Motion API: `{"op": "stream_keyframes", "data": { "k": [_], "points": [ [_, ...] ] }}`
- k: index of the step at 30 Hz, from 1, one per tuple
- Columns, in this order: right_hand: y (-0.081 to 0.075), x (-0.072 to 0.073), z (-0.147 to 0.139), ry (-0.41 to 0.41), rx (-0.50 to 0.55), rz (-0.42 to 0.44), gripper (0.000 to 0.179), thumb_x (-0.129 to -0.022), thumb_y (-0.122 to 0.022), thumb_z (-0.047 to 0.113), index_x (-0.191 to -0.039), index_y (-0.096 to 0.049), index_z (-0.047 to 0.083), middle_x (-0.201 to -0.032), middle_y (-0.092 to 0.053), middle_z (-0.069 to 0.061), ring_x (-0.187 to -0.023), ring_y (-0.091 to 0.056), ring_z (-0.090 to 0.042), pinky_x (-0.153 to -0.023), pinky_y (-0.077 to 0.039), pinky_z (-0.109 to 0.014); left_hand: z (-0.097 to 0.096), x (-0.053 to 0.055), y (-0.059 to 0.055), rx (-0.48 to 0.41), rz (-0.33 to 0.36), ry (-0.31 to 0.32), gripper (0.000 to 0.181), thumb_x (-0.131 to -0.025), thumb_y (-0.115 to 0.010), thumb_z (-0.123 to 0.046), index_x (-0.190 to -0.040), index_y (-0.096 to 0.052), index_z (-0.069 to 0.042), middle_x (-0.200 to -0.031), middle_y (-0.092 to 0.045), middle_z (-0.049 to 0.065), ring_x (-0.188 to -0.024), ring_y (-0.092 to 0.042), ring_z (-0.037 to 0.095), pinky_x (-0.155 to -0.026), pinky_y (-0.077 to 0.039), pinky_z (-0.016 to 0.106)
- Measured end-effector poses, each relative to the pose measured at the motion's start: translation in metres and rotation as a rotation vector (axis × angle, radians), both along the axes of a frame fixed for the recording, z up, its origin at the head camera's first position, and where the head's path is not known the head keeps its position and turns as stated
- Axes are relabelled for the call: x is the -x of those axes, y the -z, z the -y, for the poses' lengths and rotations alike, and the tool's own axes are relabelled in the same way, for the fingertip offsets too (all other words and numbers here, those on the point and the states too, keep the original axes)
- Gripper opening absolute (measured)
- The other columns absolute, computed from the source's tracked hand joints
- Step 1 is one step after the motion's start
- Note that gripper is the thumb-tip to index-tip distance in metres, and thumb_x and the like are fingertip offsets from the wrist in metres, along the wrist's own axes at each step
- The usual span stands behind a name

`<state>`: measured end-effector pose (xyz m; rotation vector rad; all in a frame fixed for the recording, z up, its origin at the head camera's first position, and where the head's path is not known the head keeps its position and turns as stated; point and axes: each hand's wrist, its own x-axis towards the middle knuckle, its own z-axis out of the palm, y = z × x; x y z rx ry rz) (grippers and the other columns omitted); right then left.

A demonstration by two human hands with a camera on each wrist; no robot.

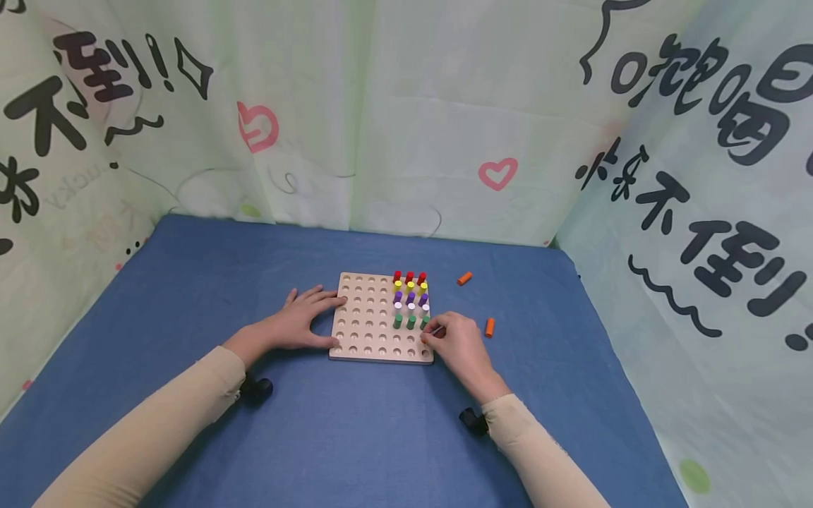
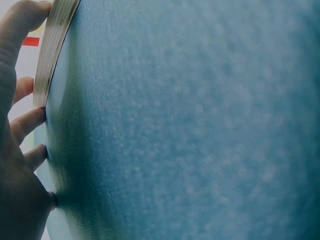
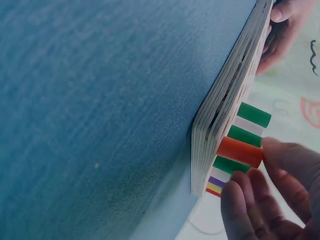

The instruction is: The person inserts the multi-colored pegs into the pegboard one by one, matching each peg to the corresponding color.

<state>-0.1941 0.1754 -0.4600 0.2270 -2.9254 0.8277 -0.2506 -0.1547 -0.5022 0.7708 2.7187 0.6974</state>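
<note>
A pale wooden pegboard (image 1: 365,317) lies on the blue cloth, with rows of red, yellow, purple, white and green pegs (image 1: 411,322) at its right side. My left hand (image 1: 298,321) rests at the board's left edge, fingers spread, thumb and index finger touching it. At the right edge, my right hand (image 1: 460,346) has its thumb and fingers around the outer end of an orange peg (image 3: 240,151). That peg stands upright at the board beside the green ones; in the head view the hand hides it. Whether its base sits fully in a hole, I cannot tell.
Two loose orange pegs lie on the cloth right of the board: one farther back (image 1: 465,279), one near my right hand (image 1: 490,327). The blue cloth (image 1: 356,430) covers the table. Pale printed curtains (image 1: 406,127) stand at the back and both sides.
</note>
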Motion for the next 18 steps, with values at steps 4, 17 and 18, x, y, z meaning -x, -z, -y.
{"op": "stream_keyframes", "data": {
  "k": [4,17,18],
  "points": [
    [-0.001,0.001,-0.004,0.020,-0.003,-0.011,0.005,-0.090,-0.082,0.018,-0.089,-0.079,0.014,-0.092,-0.069,-0.002,-0.076,-0.062,-0.013,-0.064,-0.053,-0.029,0.000,0.000,0.000,-0.002,0.002,0.002,0.090,-0.087,-0.075,-0.062,-0.161,-0.041,-0.023,-0.167,-0.034,0.013,-0.158,-0.016,0.043,-0.118,0.000,0.077],
    [-0.002,0.011,-0.035,0.165,-0.060,0.002,0.013,-0.094,-0.077,0.020,-0.104,-0.078,0.011,-0.101,-0.071,-0.008,-0.089,-0.063,-0.023,-0.074,-0.055,-0.039,0.002,-0.002,-0.002,-0.009,-0.004,-0.001,0.090,-0.087,-0.075,-0.061,-0.161,-0.041,-0.023,-0.167,-0.035,0.012,-0.158,-0.016,0.043,-0.119,0.000,0.076],
    [-0.002,0.012,-0.037,0.174,-0.066,0.008,0.014,-0.094,-0.077,0.021,-0.105,-0.078,0.011,-0.102,-0.071,-0.009,-0.090,-0.063,-0.023,-0.074,-0.055,-0.040,0.001,-0.002,-0.002,-0.009,-0.002,-0.001,0.090,-0.087,-0.075,-0.061,-0.161,-0.041,-0.023,-0.167,-0.035,0.012,-0.158,-0.016,0.043,-0.119,0.000,0.076]
  ]
}}
